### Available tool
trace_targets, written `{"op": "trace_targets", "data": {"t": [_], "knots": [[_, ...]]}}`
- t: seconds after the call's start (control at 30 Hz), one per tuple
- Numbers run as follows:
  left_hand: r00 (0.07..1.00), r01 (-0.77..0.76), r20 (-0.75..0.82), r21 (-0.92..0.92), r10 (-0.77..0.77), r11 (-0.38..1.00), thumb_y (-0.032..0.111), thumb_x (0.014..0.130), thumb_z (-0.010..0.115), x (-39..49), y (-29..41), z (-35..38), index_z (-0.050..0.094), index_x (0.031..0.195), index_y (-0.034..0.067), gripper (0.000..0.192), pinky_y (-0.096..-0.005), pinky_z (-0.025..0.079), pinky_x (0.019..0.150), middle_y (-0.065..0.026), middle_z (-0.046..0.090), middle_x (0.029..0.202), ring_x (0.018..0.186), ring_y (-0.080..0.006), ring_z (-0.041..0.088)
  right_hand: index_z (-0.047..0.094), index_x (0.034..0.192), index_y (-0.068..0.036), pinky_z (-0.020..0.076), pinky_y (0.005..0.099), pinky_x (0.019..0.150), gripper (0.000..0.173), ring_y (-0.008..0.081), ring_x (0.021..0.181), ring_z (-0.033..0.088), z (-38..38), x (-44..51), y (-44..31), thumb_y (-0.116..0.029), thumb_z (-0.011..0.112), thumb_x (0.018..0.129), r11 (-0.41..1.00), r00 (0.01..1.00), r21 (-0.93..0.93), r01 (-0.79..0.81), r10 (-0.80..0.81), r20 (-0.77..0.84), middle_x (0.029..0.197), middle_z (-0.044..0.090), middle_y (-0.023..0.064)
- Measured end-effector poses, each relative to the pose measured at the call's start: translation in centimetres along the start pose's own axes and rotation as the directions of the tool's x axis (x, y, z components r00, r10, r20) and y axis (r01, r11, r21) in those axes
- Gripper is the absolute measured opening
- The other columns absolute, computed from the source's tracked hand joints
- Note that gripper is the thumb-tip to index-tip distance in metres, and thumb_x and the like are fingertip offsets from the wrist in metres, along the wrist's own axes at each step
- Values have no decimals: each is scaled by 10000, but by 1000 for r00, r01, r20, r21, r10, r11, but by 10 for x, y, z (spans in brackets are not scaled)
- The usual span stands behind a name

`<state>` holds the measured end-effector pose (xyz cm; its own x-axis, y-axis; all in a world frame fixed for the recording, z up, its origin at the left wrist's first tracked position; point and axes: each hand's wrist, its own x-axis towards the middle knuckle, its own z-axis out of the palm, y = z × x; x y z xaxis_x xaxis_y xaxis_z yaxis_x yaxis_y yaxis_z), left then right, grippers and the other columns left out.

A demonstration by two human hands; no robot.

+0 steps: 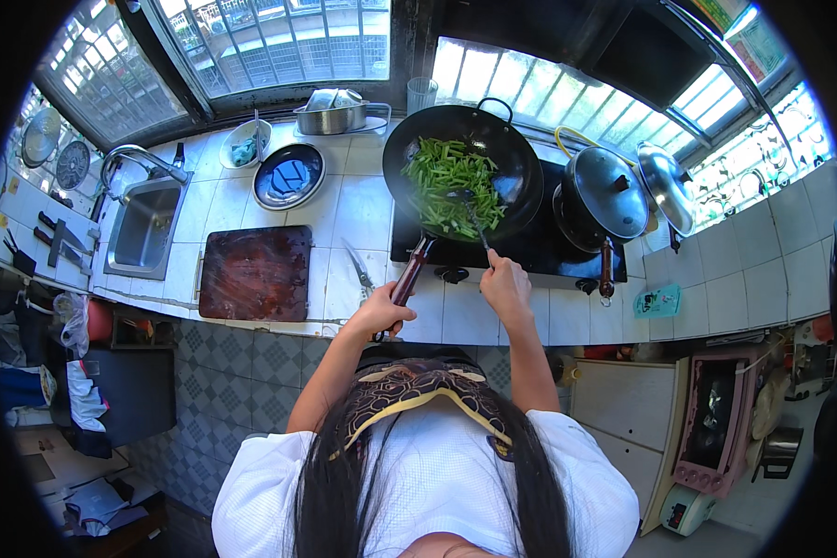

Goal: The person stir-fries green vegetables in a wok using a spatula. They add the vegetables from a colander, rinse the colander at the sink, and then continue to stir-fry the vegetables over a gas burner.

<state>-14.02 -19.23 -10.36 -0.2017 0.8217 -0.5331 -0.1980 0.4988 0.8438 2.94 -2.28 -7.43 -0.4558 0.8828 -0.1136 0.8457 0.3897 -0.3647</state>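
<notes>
A black wok point(519, 160) sits on the left side of the gas stove point(530, 254). Chopped green vegetable stems point(453, 178) are heaped in its middle and left. My left hand point(383, 310) is wrapped around the wok's brown handle point(413, 270), which points toward me. My right hand point(508, 282) grips a metal spatula point(476, 217), its head down among the greens. Kitchen scissors point(359, 264) lie on the tiles just left of the handle.
A wet wooden cutting board point(254, 273) and a dark plate point(289, 176) are on the counter, left. Beyond them is a steel sink point(143, 227). A lidded pan point(608, 192) occupies the right burner, its handle facing me. A metal pot point(331, 117) stands by the window.
</notes>
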Motion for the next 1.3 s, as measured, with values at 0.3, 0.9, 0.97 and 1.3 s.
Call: {"op": "trace_targets", "data": {"t": [0.3,0.9,0.97,1.3], "knots": [[1000,3,8,-34,-3,999,-11,674,633,0,1,0,488,1148,-51,498,-275,409,381,-30,499,633,434,-128,492,609,1222,-110,507,475,797,397,394,915,633,0,2,1,-137,536,833,1000,1000,-9,8,-8,16,958,669,194],[1000,4,12,-25,-4,1000,52,730,695,1,-2,-1,494,1146,-38,471,-266,402,379,-21,513,653,430,-111,485,613,1219,-123,506,474,805,402,395,920,632,3,2,3,-142,534,826,1000,1000,7,-22,22,17,957,667,207],[1000,1,7,-12,-1,1000,44,727,694,1,-2,0,491,1150,-39,476,-268,402,377,-22,514,654,430,-113,487,615,1220,-122,507,473,806,403,396,919,632,2,2,2,-143,535,825,999,999,15,-29,28,16,957,667,208],[1000,13,10,-19,-12,1000,6,696,667,1,1,0,481,1149,-55,493,-273,392,363,-24,497,619,421,-122,477,620,1213,-119,511,475,793,401,397,902,636,4,4,5,-134,539,820,1000,1000,11,-5,5,-1,944,668,208]]}}
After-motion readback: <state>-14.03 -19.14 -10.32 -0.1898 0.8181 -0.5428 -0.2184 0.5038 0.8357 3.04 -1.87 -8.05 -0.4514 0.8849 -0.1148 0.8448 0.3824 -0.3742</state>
